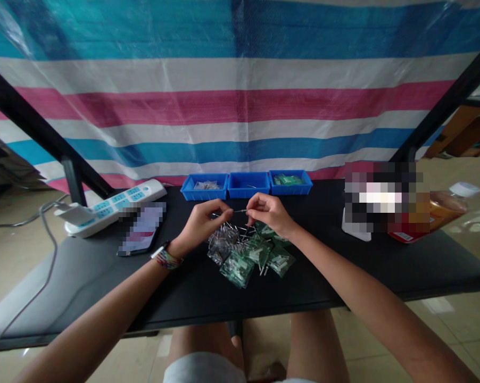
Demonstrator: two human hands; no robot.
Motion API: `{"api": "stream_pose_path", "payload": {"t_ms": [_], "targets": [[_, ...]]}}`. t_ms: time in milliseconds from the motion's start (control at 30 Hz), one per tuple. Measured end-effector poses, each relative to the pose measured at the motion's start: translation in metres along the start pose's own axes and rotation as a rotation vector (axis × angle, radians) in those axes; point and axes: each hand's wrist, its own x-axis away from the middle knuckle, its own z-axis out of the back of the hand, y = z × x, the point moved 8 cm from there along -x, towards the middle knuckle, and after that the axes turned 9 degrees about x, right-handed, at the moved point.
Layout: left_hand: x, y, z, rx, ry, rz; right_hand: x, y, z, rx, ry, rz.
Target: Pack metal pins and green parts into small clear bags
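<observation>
Above the pile, a thin metal pin-like piece spans the gap between my two hands. My left hand pinches near its left end, thumb against bent fingers. The other end sits in the pinched fingertips of my right hand. Below them lies a heap of loose thin metal pieces, their exact kind too small to tell. Small green-tinted plastic bags with pale pieces inside lie in front and to the right. Clear bags with dark or metallic pieces lie at the heap's left.
Behind the heap stand a left blue bin with clear bags, a middle blue bin with a thin piece, and a right blue bin with green bags. A power strip and phone lie left; a bottle is right.
</observation>
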Motion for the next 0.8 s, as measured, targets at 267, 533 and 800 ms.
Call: {"api": "stream_pose_path", "payload": {"t_ms": [267, 533, 800], "targets": [[-0.006, -0.019, 0.02, -0.149, -0.059, 0.028, -0.009, 0.007, 0.044, 0.066, 0.38, 0.041], [-0.009, -0.053, 0.025, -0.391, -0.265, 0.008, -0.017, 0.011, 0.105, 0.418, 0.608, 0.063], [-0.008, -0.053, 0.019, -0.309, -0.25, 0.032, -0.007, -0.003, 0.082, 0.623, 0.545, 0.186]]}}
